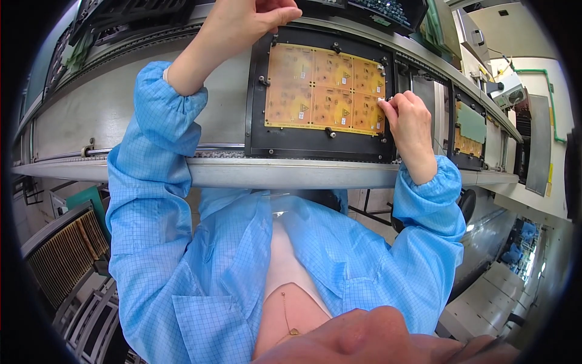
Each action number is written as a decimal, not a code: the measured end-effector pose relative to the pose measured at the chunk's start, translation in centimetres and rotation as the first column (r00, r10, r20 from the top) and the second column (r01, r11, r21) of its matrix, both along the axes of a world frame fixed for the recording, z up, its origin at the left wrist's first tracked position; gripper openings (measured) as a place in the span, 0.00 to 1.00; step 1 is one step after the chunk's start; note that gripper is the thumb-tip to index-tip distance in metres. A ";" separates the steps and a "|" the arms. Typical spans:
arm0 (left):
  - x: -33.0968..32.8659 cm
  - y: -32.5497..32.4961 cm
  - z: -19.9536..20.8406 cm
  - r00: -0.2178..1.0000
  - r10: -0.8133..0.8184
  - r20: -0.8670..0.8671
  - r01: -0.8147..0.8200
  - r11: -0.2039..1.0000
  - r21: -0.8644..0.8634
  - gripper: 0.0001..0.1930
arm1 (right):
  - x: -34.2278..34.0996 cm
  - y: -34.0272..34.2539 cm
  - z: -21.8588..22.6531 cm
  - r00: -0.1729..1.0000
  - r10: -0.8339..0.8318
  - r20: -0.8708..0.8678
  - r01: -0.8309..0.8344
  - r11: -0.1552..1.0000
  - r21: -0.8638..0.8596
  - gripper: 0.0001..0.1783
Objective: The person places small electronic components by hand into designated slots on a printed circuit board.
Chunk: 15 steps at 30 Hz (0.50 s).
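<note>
An orange-yellow circuit board panel point(332, 88), divided into several sections, lies in a black carrier frame point(257, 130) with small black clamps around its edges. At the panel's right edge, my right hand point(412, 121) is closed in a pinch on a small whitish part point(381, 101); the part's exact kind is too small to tell. Beyond the frame's far left corner, my left hand point(257, 18) is raised, thumb and fingertips pressed together. Whatever it may hold is too small to make out, and the top of the hand is cut off by the picture's edge.
The carrier sits on a conveyor line with a metal front rail point(291, 173). A dark bin of small blue-grey parts point(388, 11) stands behind it. Farther right on the line is a second carrier point(470, 130) with a pale green sheet. A slotted rack point(66, 255) stands at lower left.
</note>
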<state>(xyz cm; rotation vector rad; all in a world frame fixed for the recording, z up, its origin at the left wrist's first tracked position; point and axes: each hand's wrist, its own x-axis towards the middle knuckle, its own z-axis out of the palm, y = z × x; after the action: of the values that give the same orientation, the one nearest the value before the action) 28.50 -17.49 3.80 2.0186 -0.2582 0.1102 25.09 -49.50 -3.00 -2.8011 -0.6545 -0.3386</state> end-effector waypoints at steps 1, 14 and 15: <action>0.0 0.1 -0.2 1.000 0.000 0.002 0.000 1.000 0.002 0.05 | 0.0 -0.1 0.0 1.000 0.017 -0.004 -0.017 1.000 0.015 0.13; -1.1 0.4 -2.3 0.971 -0.189 -0.149 0.162 0.971 -0.177 0.08 | 11.0 1.8 4.0 0.949 0.188 0.254 -0.229 0.963 0.142 0.09; -1.1 0.0 -2.5 0.967 -0.184 -0.174 0.151 0.970 -0.189 0.08 | 13.6 2.4 3.6 0.916 0.214 0.340 -0.264 0.958 0.108 0.09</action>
<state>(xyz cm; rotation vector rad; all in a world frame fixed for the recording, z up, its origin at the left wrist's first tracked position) 27.37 -17.48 1.31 1.8105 -0.2872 -0.1620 38.66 -47.09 0.56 -2.5030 -0.9888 -0.7766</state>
